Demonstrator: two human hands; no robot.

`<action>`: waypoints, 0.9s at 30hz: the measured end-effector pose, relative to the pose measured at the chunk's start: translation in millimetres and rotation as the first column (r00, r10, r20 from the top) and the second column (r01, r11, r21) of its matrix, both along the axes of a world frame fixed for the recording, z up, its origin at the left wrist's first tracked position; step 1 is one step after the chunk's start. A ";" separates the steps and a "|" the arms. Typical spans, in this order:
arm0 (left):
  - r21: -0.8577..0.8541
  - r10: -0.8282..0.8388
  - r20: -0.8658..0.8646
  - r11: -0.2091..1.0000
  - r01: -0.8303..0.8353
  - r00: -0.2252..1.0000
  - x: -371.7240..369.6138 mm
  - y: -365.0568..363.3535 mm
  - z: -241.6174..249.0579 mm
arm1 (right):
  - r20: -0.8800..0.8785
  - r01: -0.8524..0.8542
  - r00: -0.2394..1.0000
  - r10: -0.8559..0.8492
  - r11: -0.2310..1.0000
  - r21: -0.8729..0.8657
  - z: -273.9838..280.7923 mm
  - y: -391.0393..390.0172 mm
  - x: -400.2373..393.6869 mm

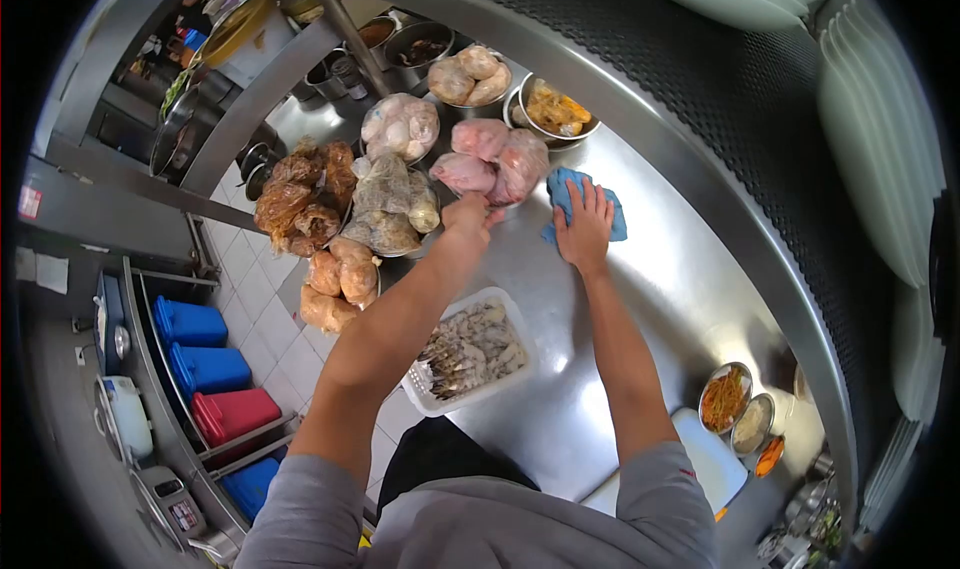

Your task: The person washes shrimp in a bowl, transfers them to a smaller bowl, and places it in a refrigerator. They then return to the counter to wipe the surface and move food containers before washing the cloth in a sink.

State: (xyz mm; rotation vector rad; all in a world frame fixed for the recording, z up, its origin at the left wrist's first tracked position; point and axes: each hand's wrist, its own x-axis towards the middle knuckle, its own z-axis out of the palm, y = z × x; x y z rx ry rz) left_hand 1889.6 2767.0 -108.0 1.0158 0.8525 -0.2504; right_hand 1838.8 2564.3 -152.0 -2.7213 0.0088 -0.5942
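Observation:
My left hand [470, 219] is closed at the near edge of a metal bowl heaped with bagged pink meat [500, 159]; its fingertips are partly hidden. A blue cloth [616, 219] lies on the steel counter [570, 319], and my right hand [586, 224] rests flat on it with the fingers spread. Left of my left hand stands a bowl of bagged greyish pieces [390, 204]. Nearer my body, a white plastic basket [530, 367] holds raw shrimp [475, 349].
Bagged brown food [300, 194], bagged orange-tan food [340, 284] and bagged pale balls [400, 126] crowd the counter's left side. A bowl of yellow pieces [555, 109] sits farther back. Shredded vegetables [724, 399] fill a bowl at right. A steel shelf [640, 69] with plates overhangs the counter.

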 end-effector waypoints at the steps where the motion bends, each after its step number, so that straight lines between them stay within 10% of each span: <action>1: -0.039 0.054 0.024 0.998 -0.053 0.998 5.3 -1.4 -1.8 | -0.030 0.042 0.999 -0.042 0.999 0.006 -0.6 -0.3 6.6; 6: -0.111 0.104 0.128 0.990 -0.090 0.986 11.7 -2.8 -10.1 | -0.069 0.221 0.972 -0.225 0.974 -0.055 -17.4 27.3 20.5; 11: 0.181 -0.375 0.281 0.925 0.335 0.884 -44.7 34.9 9.0 | -0.167 -0.281 0.943 0.289 0.957 0.073 -13.6 22.9 -46.0; 15: 0.695 -0.806 0.390 0.575 0.432 0.445 -136.9 102.2 46.9 | -0.162 -0.127 0.979 0.125 0.992 -0.006 -10.5 -38.5 -106.3; 19: 0.896 -0.841 0.257 0.392 0.210 0.477 -220.6 168.2 50.8 | -0.060 0.300 0.948 -0.312 0.942 -0.151 -17.1 -113.1 -163.3; 27: 0.366 -0.594 0.154 0.776 0.513 0.789 -302.5 198.0 -38.4 | -0.062 0.623 0.774 -0.631 0.775 -0.104 -13.7 -84.9 -285.8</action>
